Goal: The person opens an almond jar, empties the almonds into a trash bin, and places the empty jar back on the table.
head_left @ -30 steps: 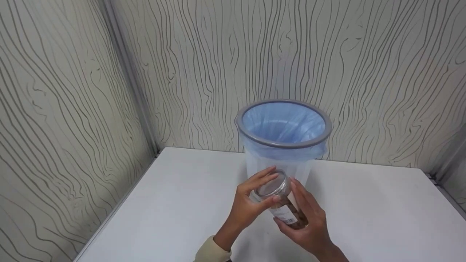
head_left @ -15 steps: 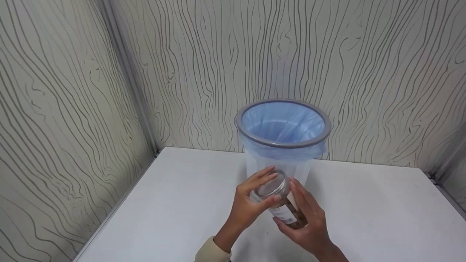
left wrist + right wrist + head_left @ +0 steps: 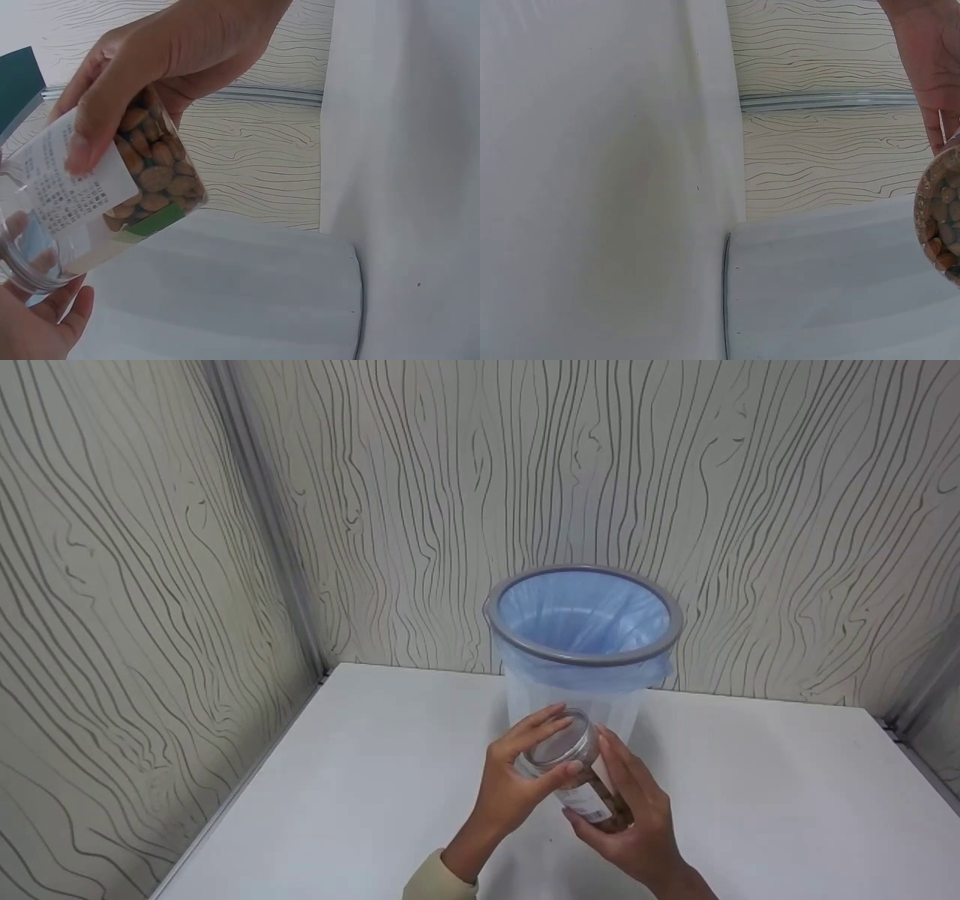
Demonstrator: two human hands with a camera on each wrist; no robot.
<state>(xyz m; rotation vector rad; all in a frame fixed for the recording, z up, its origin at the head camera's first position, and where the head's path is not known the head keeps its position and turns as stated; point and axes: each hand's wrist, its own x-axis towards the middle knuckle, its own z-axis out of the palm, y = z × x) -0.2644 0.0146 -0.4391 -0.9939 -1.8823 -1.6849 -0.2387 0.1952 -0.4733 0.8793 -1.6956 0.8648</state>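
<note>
A clear jar of almonds [image 3: 589,802] with a white printed label is held tilted between both hands in front of the bin. My left hand [image 3: 510,780] grips its clear upper end, thumb on the near side and fingers across the far side. Lower down, my right hand [image 3: 637,817] grips the jar's body around the label. In the left wrist view the almonds [image 3: 156,178] lie toward the base, above a green strip on the jar. The right wrist view catches only the jar's round base [image 3: 943,225] at its edge.
Just beyond the hands stands a translucent bin [image 3: 517,697] with a grey rim and a blue liner bag. It rests on a white table [image 3: 360,765], with wood-patterned walls [image 3: 420,510] behind and at the left. A dark green shape [image 3: 19,86] edges into the left wrist view.
</note>
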